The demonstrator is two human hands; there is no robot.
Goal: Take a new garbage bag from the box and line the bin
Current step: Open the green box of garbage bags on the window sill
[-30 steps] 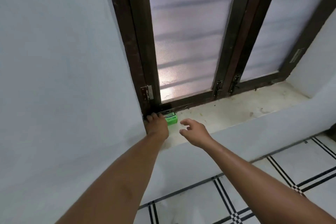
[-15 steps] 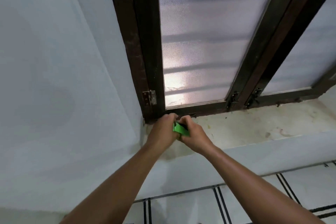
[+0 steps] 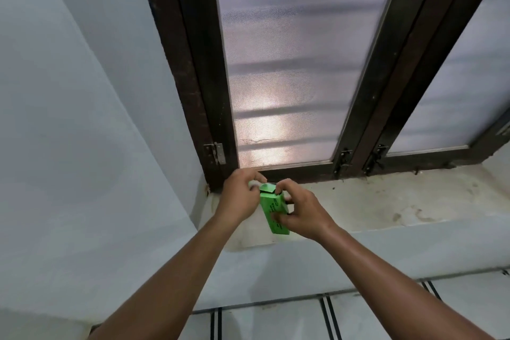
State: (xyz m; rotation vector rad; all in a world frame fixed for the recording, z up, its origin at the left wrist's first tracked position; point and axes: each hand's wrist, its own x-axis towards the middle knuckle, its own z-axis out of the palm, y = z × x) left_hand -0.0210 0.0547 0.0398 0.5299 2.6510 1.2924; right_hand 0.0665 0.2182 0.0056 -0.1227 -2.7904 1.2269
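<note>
Both hands grip the green box (image 3: 273,210), which is held in the air just above the left end of the window sill (image 3: 386,201), near the corner where the sill meets the wall. Right hand (image 3: 302,211): fingers closed around the lower half of the box, with the thumb pressed on the printed face and the other fingers wrapped over the right edge. Left hand (image 3: 242,196): fingers curled against the left side of the box near its upper end, with the fingertips at the top flap.

Box position: long axis tilted, upper end pointing toward the window, lower end toward the person. The top flap (image 3: 267,188) stands partly raised. Black print runs along the facing side; the text is too small to read in full.

Surroundings: a dark brown window frame (image 3: 204,107) with frosted glass (image 3: 287,85) stands directly behind the hands. A metal hinge (image 3: 216,152) sits on the frame, above the left hand. The sill surface is pale and stained. White floor tiles (image 3: 276,323) with dark lines lie below the forearms.
</note>
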